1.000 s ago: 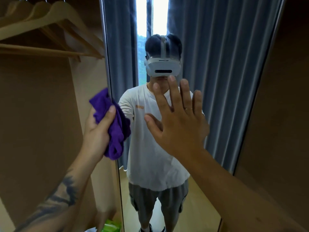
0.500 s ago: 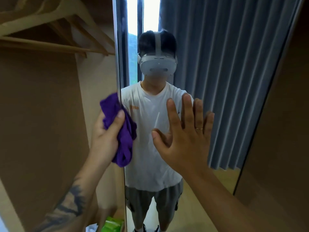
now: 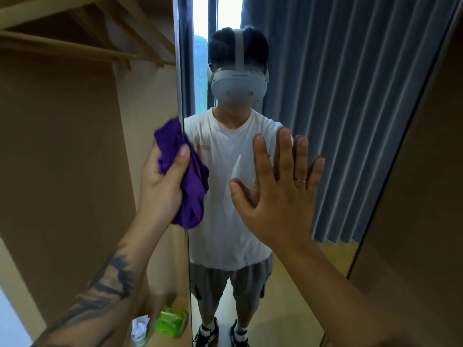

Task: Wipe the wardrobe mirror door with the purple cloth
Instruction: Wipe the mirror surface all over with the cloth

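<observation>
Bracing the tall mirrored wardrobe door, the right hand presses flat, fingers spread wide; the left hand grips the bunched purple cloth at the door's edge, ready to wipe.

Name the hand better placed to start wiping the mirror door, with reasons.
Left. The left hand already grips the purple cloth right at the mirror door's left edge. The right hand is open, fingers spread flat toward the glass, holding no cloth; it likely only steadies the door.
</observation>
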`<state>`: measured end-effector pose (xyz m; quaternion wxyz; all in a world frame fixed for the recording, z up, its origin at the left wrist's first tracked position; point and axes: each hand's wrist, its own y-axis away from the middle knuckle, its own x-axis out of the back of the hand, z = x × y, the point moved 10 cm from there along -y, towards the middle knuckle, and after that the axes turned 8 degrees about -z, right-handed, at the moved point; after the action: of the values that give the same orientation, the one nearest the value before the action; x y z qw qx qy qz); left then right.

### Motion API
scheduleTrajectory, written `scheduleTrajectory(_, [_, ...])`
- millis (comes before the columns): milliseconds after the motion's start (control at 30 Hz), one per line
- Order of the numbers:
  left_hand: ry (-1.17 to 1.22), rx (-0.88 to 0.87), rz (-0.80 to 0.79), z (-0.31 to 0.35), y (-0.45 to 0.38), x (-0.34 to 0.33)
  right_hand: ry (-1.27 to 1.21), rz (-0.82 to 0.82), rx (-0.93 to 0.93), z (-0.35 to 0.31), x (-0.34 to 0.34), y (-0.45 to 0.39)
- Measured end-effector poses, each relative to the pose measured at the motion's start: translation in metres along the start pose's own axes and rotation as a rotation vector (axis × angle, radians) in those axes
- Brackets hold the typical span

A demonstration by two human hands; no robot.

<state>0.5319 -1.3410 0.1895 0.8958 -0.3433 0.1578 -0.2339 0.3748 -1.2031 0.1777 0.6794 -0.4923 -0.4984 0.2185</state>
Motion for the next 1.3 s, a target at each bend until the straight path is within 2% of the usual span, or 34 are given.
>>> scheduleTrajectory(133, [0.038,0.156,0.015,-0.053,0.05,0.008,-0.007,0.0,-0.008,-0.001,0.0,0.002])
scheduleTrajectory(200, [0.029,0.182,0.014,-0.058,0.056,0.01,-0.013,-0.006,-0.004,-0.001,-0.001,0.004])
scheduleTrajectory(267, [0.016,0.171,0.007,-0.048,0.043,0.008,-0.012,-0.012,-0.006,-0.001,-0.002,0.005])
scheduleTrajectory(433, [-0.014,0.011,0.037,-0.003,0.009,0.003,-0.018,0.003,-0.027,-0.002,-0.004,0.01])
scheduleTrajectory(500, [-0.026,0.024,0.069,-0.011,0.021,0.002,-0.022,0.006,-0.03,-0.001,-0.004,0.011])
scheduleTrajectory(700, [0.015,0.222,0.08,-0.075,0.076,0.013,-0.023,-0.021,-0.013,0.0,-0.009,0.013])
scheduleTrajectory(967, [-0.053,0.044,0.086,-0.018,0.019,0.008,-0.038,-0.012,-0.011,0.0,-0.01,0.013])
scheduleTrajectory(1033, [-0.071,0.054,0.122,-0.026,0.03,0.008,-0.039,-0.005,-0.003,0.001,-0.01,0.014])
scheduleTrajectory(1200, [-0.043,0.219,0.14,-0.073,0.083,0.01,-0.023,-0.018,-0.006,0.0,-0.01,0.013])
scheduleTrajectory(1300, [-0.082,0.176,0.096,-0.056,0.066,0.007,-0.026,-0.017,-0.012,0.0,-0.01,0.013])
